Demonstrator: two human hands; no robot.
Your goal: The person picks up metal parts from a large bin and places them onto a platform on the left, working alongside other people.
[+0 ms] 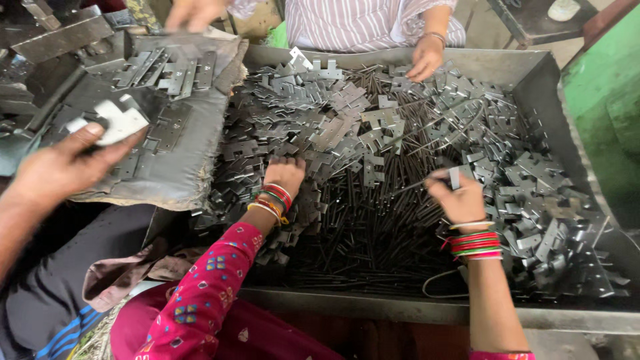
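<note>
1. My right hand [460, 199] pinched one small grey hinge plate [454, 177] between thumb and fingers, with a thin metal pin [415, 186] sticking out to the side of it. I held it just above the pile.
2. My left hand [285, 175] was curled, palm down, with its fingers pushed into the loose plates. I could not tell if it had hold of one.
3. Both hands were over the big metal tray [533, 67] in front of me.
4. The tray was still very full. Flat hinge plates [347, 127] lay heaped on the far side and the right side. A dark heap of thin pins [360, 227] lay in the middle, near me.
5. So I think most of the work was left to do.
6. Some of it looked done. Put-together hinges [170, 72] lay in rows on a grey padded board [180, 160], left of the tray.
7. Another person's hand [57, 170] at the left held a pale hinge [115, 121] over that board.
8. A person in a striped shirt [360, 23] sat across from me, with one hand [425, 60] on the far plates and the other hand [193, 13] at the board's top edge.
</note>
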